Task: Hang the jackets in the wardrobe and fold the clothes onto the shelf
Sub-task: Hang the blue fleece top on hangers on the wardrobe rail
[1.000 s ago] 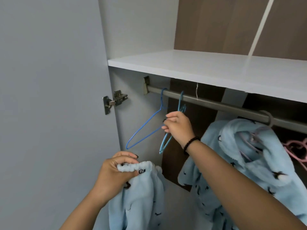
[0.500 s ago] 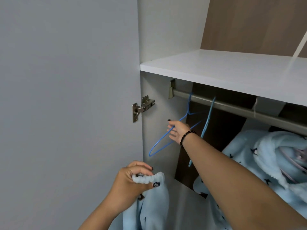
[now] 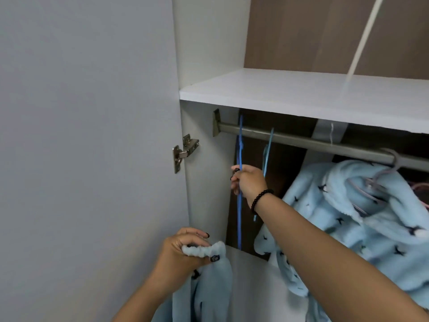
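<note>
We look down from head height into an open wardrobe, and we take the metal hanging rail (image 3: 301, 141) as our landmark. It runs from a bracket on the wardrobe's left inner wall, sloping down toward the right. Directly above the rail is a white shelf (image 3: 301, 96). To the left of the rail's bracket, a metal hinge (image 3: 184, 152) joins the pale grey door (image 3: 88, 135) to the wardrobe side.

Two wire hangers hook over the rail near its left end. The dark blue hanger (image 3: 239, 205) hangs closest to the bracket, seen edge-on as a nearly vertical line. The lighter blue hanger (image 3: 267, 156) hangs just to its right.

Our right hand (image 3: 249, 182) reaches up below the rail, its grip curled round the wire of the dark blue hanger. A black bead bracelet (image 3: 261, 199) circles that wrist.

Below the rail and lower left, our left hand (image 3: 183, 254) has its grip pinched on the gathered elastic edge of a light blue fleece garment (image 3: 209, 287), which hangs down from the fingers.

Farther right along the rail, a light blue fleece jacket (image 3: 359, 224) with small dark bird marks hangs on a grey hanger (image 3: 380, 180).
</note>
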A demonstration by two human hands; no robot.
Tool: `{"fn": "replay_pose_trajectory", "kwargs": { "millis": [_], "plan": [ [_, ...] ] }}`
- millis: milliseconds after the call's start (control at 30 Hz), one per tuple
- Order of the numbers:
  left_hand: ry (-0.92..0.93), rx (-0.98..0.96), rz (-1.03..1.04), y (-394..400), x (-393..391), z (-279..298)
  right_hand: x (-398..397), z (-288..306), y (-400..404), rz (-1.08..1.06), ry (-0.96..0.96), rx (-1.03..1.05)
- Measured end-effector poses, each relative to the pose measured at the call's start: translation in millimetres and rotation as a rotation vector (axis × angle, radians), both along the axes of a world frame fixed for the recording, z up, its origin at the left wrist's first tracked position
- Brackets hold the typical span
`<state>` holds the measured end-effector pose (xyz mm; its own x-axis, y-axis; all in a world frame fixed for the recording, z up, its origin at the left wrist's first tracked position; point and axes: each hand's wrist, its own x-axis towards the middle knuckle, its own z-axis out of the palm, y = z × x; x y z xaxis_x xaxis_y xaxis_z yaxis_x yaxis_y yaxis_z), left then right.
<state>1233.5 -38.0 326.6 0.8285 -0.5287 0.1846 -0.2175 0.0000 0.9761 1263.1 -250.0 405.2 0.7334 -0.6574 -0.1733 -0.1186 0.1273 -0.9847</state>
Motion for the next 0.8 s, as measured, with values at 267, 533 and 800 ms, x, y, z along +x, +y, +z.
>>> {"fn": "replay_pose_trajectory", "kwargs": {
  "millis": [267, 533, 800],
  "plan": [
    [0.044, -0.013, -0.149, 0, -8, -8, -121, -1, 17, -0.057, 0.134, -0.35],
    [0.0, 0.055, -0.384, -2, -29, -10, -260, -5, 10, -0.109, 0.314, -0.761],
    [-0.234, 0.273, -0.774, -11, -58, 13, -369, 9, -8, -0.106, 0.309, -0.806]
  ]
}}
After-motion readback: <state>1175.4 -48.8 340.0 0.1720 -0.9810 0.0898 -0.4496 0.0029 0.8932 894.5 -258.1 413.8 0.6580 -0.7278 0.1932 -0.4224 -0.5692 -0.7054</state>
